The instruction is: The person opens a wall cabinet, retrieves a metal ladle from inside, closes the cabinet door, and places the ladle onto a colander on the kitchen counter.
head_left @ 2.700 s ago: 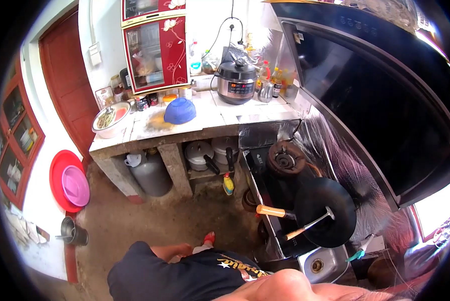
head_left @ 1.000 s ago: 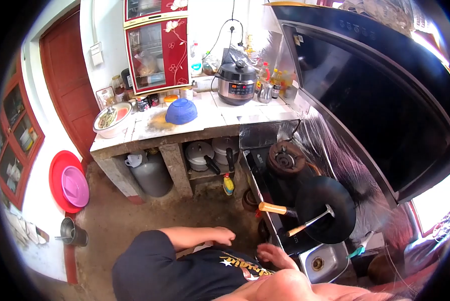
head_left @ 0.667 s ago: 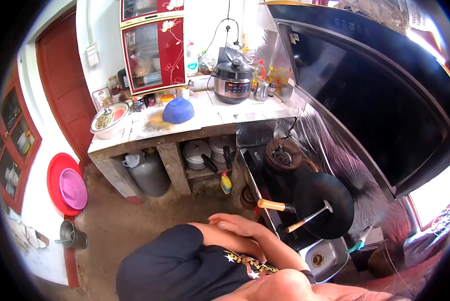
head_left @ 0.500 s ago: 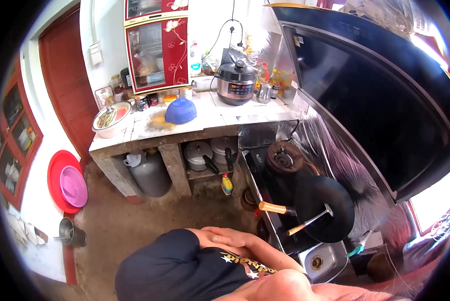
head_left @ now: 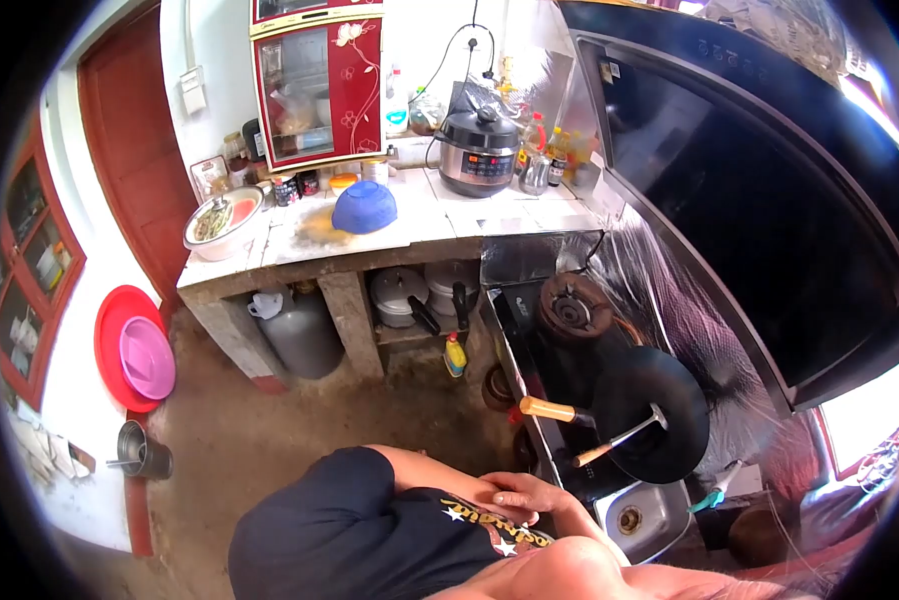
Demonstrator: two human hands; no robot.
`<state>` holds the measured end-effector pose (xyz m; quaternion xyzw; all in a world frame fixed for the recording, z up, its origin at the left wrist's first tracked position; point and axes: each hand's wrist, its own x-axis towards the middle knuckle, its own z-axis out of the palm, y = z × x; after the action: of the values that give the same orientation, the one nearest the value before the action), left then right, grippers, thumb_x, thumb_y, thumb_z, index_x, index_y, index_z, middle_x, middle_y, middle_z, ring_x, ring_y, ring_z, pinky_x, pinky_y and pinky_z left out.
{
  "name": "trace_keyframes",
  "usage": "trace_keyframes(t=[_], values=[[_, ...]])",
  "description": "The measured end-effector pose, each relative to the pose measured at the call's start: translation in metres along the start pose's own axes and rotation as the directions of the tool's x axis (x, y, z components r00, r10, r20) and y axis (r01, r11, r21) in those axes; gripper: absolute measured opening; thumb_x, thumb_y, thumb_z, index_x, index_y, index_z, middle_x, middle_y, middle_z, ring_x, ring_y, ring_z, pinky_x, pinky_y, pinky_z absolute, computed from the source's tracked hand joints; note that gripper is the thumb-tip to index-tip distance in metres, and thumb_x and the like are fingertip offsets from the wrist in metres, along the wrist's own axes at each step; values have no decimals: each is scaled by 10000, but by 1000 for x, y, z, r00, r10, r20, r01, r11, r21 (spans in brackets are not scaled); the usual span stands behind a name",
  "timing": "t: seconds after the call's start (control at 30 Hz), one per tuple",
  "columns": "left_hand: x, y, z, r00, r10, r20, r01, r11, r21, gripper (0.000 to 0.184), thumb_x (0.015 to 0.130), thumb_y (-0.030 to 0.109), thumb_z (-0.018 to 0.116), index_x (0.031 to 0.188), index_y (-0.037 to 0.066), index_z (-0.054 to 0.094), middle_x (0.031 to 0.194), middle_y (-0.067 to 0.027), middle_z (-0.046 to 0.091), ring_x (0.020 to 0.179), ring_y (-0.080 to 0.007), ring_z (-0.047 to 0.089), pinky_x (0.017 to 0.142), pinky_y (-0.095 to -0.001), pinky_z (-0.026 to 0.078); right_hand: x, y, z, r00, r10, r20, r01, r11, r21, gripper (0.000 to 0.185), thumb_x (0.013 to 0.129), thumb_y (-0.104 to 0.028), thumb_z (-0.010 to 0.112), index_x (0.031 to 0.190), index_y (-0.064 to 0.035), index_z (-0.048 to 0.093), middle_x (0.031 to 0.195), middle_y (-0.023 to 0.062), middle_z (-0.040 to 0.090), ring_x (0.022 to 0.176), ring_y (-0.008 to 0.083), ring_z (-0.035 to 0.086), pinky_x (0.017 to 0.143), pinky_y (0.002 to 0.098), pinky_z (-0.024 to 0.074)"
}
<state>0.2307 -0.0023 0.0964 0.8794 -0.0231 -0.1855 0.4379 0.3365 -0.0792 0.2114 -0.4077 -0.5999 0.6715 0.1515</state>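
In front of my body, my two hands meet above the dark T-shirt [head_left: 339, 525]. My right hand [head_left: 525, 491] lies over my left hand, its fingers stretched toward the left. My left hand [head_left: 496, 497] is mostly covered by it, so its fingers hardly show. No object is visible in either one. Nearest to them on the right is a black wok [head_left: 634, 385] on the stove [head_left: 529, 350], its wooden handle sticking out to the left. A spatula [head_left: 624, 440] with a wooden grip lies across the wok.
A small metal sink [head_left: 659, 505] sits beside the stove, below a large range hood [head_left: 739, 220]. The tiled counter [head_left: 289, 245] bears a blue bowl [head_left: 364, 207], an electric pressure cooker [head_left: 477, 155] and a white basin [head_left: 224, 225]. A gas cylinder [head_left: 304, 335] stands underneath.
My right hand has slid right, from my left forearm to my left hand. My left forearm now shows more. The view has shifted slightly.
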Motion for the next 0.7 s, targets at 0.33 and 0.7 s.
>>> trace_keyframes(t=[0.33,0.7], values=[[2,11,4,999,-34,8,34,999,-20,346,752,228,568,1041,41,546,978,-122,579,975,-256,532,797,-410,404,37,-64,19,982,-184,47,162,939,304,892,714,-474,678,1326,22,261,1316,164,360,1245,232,314,1036,342,229],[-5,17,1,997,-80,-16,79,996,-50,354,760,242,561,1054,46,540,993,-121,574,986,-254,525,807,-408,398,38,-33,3,993,-118,14,116,989,95,659,760,-435,644,1210,1,442,1125,103,523,1046,177,481,926,313,364]])
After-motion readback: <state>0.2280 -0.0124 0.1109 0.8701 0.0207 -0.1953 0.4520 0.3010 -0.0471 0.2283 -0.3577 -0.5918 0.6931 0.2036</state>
